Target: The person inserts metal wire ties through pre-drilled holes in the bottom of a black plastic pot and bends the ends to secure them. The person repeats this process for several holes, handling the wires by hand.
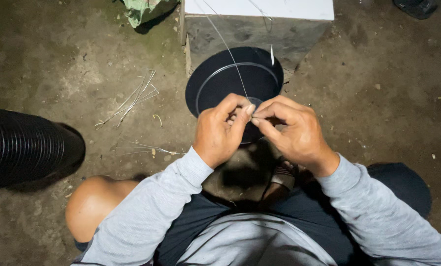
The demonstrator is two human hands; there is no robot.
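Note:
My left hand (223, 129) and my right hand (292, 130) meet fingertip to fingertip over a round black bowl-shaped object (235, 79). Both pinch a thin pale strand (228, 49) that runs up and away toward the white-topped block. The thumbs and forefingers press together at the strand's lower end. What sits directly between the fingertips is too small to tell. Grey sleeves cover both forearms.
A grey block with a white top (260, 22) stands behind the black bowl. Thin pale strips (134, 98) lie scattered on the dirt floor at left. A ribbed black cylinder (26, 148) lies at far left. My bare knee (95, 202) is at lower left.

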